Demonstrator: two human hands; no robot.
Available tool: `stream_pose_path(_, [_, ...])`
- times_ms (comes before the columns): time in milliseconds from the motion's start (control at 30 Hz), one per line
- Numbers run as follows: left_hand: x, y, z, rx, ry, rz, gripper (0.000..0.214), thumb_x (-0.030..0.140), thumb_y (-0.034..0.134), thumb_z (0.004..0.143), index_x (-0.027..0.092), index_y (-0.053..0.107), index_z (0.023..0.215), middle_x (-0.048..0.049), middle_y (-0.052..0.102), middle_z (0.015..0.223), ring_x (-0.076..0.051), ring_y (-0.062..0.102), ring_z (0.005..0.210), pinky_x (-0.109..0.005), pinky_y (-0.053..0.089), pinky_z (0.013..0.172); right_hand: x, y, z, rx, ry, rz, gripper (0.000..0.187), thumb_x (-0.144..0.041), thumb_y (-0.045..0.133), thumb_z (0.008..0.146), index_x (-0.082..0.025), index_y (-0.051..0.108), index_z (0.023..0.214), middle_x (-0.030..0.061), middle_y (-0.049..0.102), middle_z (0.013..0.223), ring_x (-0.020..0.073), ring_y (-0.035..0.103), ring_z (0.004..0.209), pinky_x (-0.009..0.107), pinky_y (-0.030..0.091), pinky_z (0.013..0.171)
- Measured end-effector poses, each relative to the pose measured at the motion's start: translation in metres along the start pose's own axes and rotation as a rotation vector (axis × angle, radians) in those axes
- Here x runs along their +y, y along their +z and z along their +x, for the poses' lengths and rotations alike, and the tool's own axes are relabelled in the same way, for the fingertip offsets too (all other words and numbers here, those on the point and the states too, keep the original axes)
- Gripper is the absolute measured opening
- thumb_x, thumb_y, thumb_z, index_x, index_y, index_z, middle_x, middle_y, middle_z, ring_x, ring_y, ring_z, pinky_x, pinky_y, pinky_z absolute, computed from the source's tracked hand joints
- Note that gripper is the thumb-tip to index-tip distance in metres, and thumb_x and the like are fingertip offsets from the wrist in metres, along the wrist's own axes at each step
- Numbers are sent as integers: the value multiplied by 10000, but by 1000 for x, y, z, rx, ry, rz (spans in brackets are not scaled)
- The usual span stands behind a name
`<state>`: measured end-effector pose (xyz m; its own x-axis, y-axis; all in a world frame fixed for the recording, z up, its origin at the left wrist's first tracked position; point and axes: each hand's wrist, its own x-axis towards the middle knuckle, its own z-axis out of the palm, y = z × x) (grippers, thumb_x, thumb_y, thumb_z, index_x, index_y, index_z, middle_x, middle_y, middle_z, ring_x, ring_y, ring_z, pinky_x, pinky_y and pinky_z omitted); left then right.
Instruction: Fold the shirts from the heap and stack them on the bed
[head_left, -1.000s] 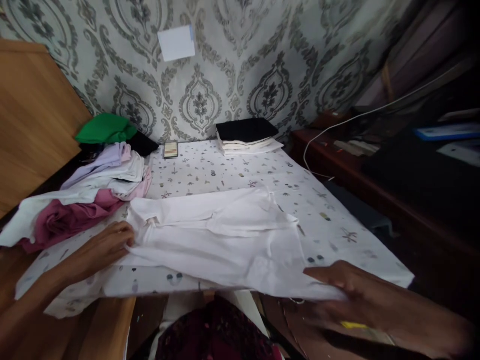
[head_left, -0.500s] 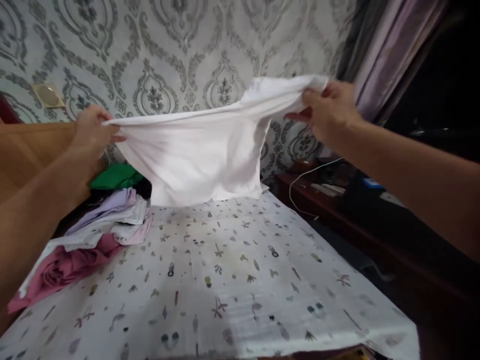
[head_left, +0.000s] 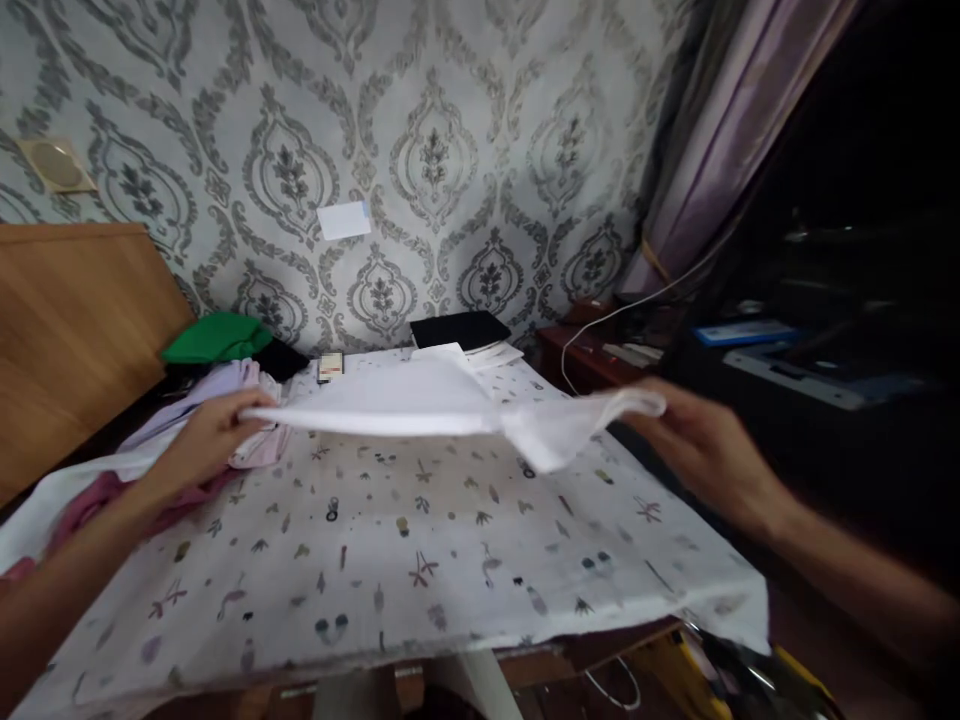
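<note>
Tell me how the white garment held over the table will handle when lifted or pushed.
Probably floppy: the white garment sags between the left hand and right hand, one fold drooping. Likely light, since it is held out by its ends alone. Pushed on the tablecloth, it would likely bunch up.

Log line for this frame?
left hand: holds white shirt | right hand: holds same | white shirt: spread above printed cloth

Left grip [head_left: 202, 440], right grip [head_left: 701, 452], both pinched.
</note>
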<state>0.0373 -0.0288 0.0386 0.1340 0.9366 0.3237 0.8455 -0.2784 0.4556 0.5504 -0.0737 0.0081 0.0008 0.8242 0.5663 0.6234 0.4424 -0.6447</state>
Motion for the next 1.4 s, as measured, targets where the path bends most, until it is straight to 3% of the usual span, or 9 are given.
stream_pose_path(200, [-49,64,-82,-256,-32,-89,266,443,504,818,282,708,874,-18,765,967,-263,694,918,-306,525,756,9,15,-91,-389,107,-31,495,-628,458,940,-243,759,1017,104,773,1029,301,733,944,383,591,832])
stream_pose_path(333, [-56,60,-104,-309,-2,-71,233,441,503,833,329,706,858,8,770,983,-281,705,966,-327,541,804,3,9,-114,-405,169,-28,476,-589,430,966,-257,757,1065,92,766,1080,290,722,1001,368,585,862])
stream_pose_path(467, [-51,39,-105,-550,70,50,246,420,497,845,367,727,917,40,773,1010,-242,710,957,-273,548,832,-6,2,-138,-493,261,-35,495,-628,494,914,-260,765,1102,111,752,1128,304,706,1041,389,581,895])
stream_pose_path(567, [-20,32,-74,-669,155,117,296,470,556,835,374,736,1049,26,764,1111,-233,709,995,-247,541,872,-5,2,-136,-577,339,14,509,-667,582,833,-290,758,1128,92,740,1155,277,713,986,364,597,822])
stream_pose_path(667, [38,59,-4,-706,263,65,353,518,495,885,299,730,1030,-8,766,1051,-220,703,917,-259,542,812,15,13,-100,-561,333,41,487,-615,491,902,-252,757,1086,87,752,1082,244,708,934,343,578,792])
stream_pose_path(833, [141,184,135,-485,453,110,356,295,412,951,200,677,1169,-76,717,1196,-218,650,1077,-317,488,954,66,52,-29,-377,420,-425,287,-330,519,904,-181,713,1052,109,734,1029,222,686,870,329,515,787])
stream_pose_path(967, [179,276,200,-489,436,291,411,123,453,882,220,656,1225,-96,682,1264,-243,610,1172,-357,453,1003,76,74,-14,-360,477,-487,169,-326,582,874,-209,667,962,78,705,1042,223,660,927,311,470,763])
stream_pose_path(1200, [187,312,230,-605,411,343,198,96,603,765,218,683,897,-75,724,951,-247,670,877,-337,478,799,78,74,-8,-377,547,-395,74,-205,539,807,-220,553,736,19,675,845,177,583,770,282,349,636])
stream_pose_path(1400, [206,328,213,-406,414,186,278,168,389,944,251,565,1142,-54,716,976,-238,648,980,-361,471,854,96,52,-12,-266,532,-414,127,-267,544,778,-227,515,661,8,647,705,161,544,624,276,332,564])
